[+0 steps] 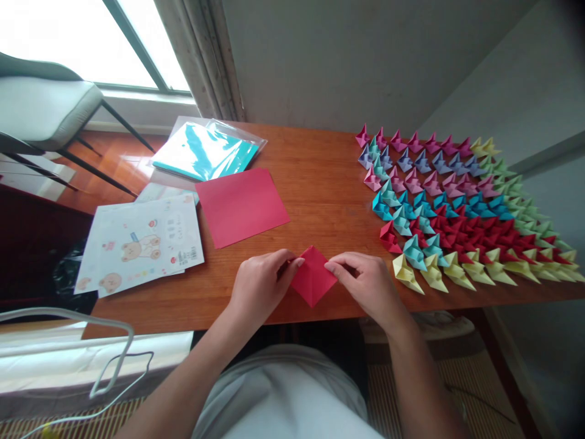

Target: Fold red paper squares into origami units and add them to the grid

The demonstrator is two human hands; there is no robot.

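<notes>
A folded red origami paper (313, 277), diamond-shaped with a crease down its middle, is held near the front edge of the table. My left hand (265, 280) pinches its left corner between thumb and fingers. At the opposite corner, the thumb and fingers of my right hand (363, 280) are closed on the same paper. Just beyond my left hand lies a larger flat piece of red paper (243, 207). Rows of folded paper figures (414, 253) in several colours stand to the right of my right hand.
Bear-printed paper packs (150, 244) lie on the left of the wooden table (320, 183). Behind them is a clear plastic packet of turquoise paper (205, 149). A chair (50, 110) stands by the window at the far left, and a white cable (114, 366) hangs at lower left.
</notes>
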